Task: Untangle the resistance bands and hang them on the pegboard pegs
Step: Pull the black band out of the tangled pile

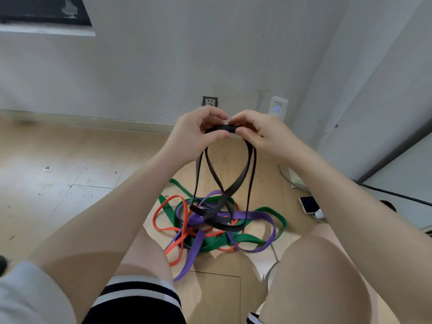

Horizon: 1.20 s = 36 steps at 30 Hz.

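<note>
My left hand [198,134] and my right hand [257,134] are raised side by side, and both pinch the top of a black resistance band [243,176]. Its loops hang down, cross, and end in the pile on the floor. That tangle holds a purple band [254,216], a green band [278,218] and an orange band [161,206], all wound through each other between my knees. No pegboard or pegs appear in the head view.
A white wall with a power socket [210,101] and a white plugged-in device [277,107] stands just behind my hands. A phone [309,204] lies on the wooden floor at the right, by a black cable [392,194]. My bare legs frame the pile.
</note>
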Each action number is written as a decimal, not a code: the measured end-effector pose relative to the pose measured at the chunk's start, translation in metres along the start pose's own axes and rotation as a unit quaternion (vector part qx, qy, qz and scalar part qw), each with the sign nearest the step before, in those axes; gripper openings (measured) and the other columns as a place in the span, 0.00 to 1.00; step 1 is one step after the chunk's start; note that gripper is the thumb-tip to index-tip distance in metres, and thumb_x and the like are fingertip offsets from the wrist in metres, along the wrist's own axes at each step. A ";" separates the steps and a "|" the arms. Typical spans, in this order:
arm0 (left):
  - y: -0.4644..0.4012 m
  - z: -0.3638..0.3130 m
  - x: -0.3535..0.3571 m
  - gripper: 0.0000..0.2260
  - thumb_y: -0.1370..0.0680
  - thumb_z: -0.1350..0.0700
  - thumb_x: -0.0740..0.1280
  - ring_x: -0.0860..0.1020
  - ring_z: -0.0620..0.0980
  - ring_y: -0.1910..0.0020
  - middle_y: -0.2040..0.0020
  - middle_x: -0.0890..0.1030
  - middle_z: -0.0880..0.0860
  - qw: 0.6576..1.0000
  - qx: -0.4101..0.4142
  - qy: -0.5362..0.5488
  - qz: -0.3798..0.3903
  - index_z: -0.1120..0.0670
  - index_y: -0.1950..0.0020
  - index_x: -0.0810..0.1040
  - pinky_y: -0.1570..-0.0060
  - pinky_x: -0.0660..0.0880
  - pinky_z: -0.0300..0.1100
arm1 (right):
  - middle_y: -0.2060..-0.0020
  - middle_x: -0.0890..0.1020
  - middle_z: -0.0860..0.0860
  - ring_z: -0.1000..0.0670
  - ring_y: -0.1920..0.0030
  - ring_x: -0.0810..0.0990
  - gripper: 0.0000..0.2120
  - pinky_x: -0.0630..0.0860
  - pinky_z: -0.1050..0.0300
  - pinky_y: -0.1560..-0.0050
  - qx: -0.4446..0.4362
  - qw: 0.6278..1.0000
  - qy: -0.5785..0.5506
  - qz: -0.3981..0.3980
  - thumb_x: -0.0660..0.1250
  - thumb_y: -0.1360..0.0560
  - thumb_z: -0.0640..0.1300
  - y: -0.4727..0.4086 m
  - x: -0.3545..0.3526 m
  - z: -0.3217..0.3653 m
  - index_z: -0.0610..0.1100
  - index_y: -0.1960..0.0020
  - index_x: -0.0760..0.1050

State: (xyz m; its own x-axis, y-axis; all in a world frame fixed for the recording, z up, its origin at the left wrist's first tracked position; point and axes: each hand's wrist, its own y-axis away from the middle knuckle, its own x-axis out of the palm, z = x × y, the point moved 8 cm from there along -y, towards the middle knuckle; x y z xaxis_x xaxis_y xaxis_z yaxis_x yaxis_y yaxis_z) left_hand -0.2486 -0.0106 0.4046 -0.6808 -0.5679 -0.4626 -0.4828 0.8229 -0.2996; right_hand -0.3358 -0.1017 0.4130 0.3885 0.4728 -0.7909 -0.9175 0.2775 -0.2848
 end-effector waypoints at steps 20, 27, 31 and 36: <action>0.007 0.009 0.008 0.07 0.27 0.64 0.69 0.80 0.40 0.58 0.62 0.82 0.44 0.973 -0.070 0.188 -0.116 0.51 0.58 0.77 0.52 0.76 0.37 | 0.51 0.78 0.54 0.55 0.53 0.77 0.12 0.74 0.60 0.52 0.033 0.991 -0.117 -0.050 0.68 0.27 0.38 -0.004 0.003 -0.007 0.51 0.50 0.69; 0.005 0.007 0.018 0.07 0.26 0.65 0.68 0.80 0.40 0.63 0.66 0.82 0.41 0.960 -0.075 0.238 -0.130 0.54 0.58 0.76 0.57 0.78 0.37 | 0.56 0.79 0.55 0.55 0.54 0.80 0.15 0.78 0.59 0.49 0.084 0.944 -0.285 -0.143 0.69 0.29 0.33 0.009 0.009 -0.022 0.52 0.54 0.69; 0.002 0.003 0.018 0.09 0.26 0.66 0.68 0.81 0.44 0.62 0.59 0.81 0.45 0.966 -0.061 0.218 -0.121 0.52 0.59 0.75 0.54 0.77 0.41 | 0.58 0.81 0.52 0.55 0.56 0.81 0.11 0.78 0.60 0.52 0.105 0.916 -0.331 -0.199 0.69 0.28 0.33 0.014 0.003 -0.027 0.47 0.56 0.70; 0.002 0.008 0.021 0.07 0.25 0.64 0.67 0.81 0.50 0.53 0.52 0.81 0.53 0.961 -0.093 0.228 -0.124 0.52 0.55 0.74 0.48 0.78 0.49 | 0.57 0.80 0.54 0.56 0.55 0.81 0.08 0.79 0.61 0.51 0.097 0.929 -0.287 -0.213 0.69 0.28 0.36 0.016 0.009 -0.023 0.48 0.56 0.75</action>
State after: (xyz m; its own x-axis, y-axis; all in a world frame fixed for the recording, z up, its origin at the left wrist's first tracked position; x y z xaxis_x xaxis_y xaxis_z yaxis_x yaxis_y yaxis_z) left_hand -0.2589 -0.0205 0.3875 -0.6824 -0.7304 0.0299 -0.7225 0.6677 -0.1793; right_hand -0.3492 -0.1123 0.3886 0.7458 0.6376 -0.1933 -0.6586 0.6617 -0.3584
